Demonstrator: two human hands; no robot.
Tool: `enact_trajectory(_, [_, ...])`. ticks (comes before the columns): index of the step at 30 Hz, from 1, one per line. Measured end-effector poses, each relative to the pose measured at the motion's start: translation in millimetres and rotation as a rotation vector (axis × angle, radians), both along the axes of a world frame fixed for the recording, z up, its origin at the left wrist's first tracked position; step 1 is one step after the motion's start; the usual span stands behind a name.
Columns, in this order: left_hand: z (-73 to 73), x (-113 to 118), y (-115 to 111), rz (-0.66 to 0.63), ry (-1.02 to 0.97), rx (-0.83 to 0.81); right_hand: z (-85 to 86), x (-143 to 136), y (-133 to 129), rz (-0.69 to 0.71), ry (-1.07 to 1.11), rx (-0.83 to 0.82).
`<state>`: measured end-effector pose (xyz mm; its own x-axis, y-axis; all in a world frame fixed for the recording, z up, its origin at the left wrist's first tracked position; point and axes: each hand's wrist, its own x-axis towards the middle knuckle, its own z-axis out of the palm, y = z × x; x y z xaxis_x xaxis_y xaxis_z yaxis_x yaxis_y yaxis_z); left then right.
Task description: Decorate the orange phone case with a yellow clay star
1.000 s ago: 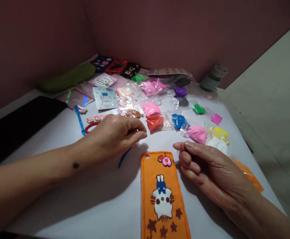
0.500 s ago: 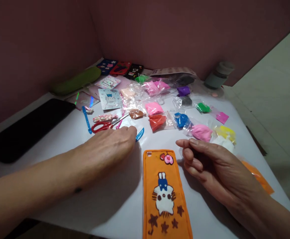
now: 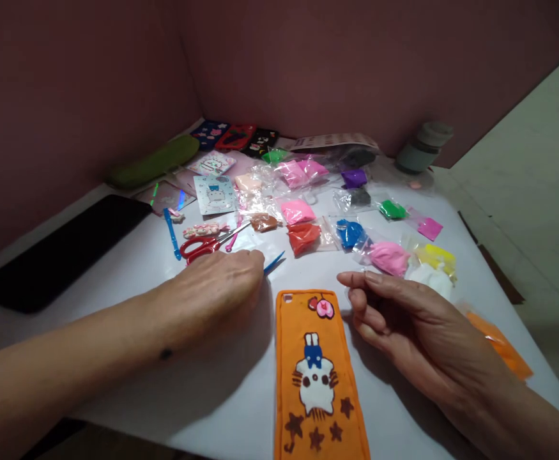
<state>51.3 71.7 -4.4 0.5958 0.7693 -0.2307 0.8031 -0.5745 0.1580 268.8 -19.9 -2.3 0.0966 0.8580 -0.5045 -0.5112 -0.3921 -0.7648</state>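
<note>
An orange phone case (image 3: 315, 377) with a white cat figure, brown stars and a pink piece at its top lies on the white table (image 3: 202, 377) in front of me. My left hand (image 3: 212, 297) rests knuckles-up just left of the case, fingers closed on a blue plastic tool (image 3: 274, 262) whose pointed tip sticks out to the right. My right hand (image 3: 404, 319) lies right of the case, fingers curled with thumb and forefinger pinched; whether something small sits between them cannot be told.
Several small bags of coloured clay (image 3: 303, 235) spread behind the case. Red scissors (image 3: 202, 246), another blue tool (image 3: 171, 231), a dark flat object (image 3: 63, 249), more decorated cases (image 3: 236, 135) and a grey jar (image 3: 423, 145) lie near the walls. An orange bag (image 3: 502, 345) sits at right.
My left hand took hold of the blue tool and turned it, so its tip now points right past my fingers. My right hand stayed nearly still.
</note>
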Motion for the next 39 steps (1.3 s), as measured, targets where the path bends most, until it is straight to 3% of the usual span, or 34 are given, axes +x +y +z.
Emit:
enact_trajectory(8, [20.8,2.1,8.2,0.092,-0.322,0.047,0.4,-1.0,-1.0,0.005,0.007,0.049])
enact_trajectory(14, [19.0,6.1,-2.4,0.239,-1.078,-0.534,2.0,-1.4,-3.9,0.049,-0.020,0.077])
enact_trajectory(21, [19.3,12.1,-17.1,0.239,-1.353,-0.802,2.1,-4.4,-9.1,0.106,0.003,0.117])
enact_trajectory(27, [14.6,9.1,-27.5,0.164,-1.290,-0.640,0.9,-9.5,-12.0,0.146,0.016,0.122])
enact_trajectory(39, [21.8,8.9,-39.3,0.062,-1.206,-0.299,-6.4,-11.6,-21.2,0.160,0.301,0.159])
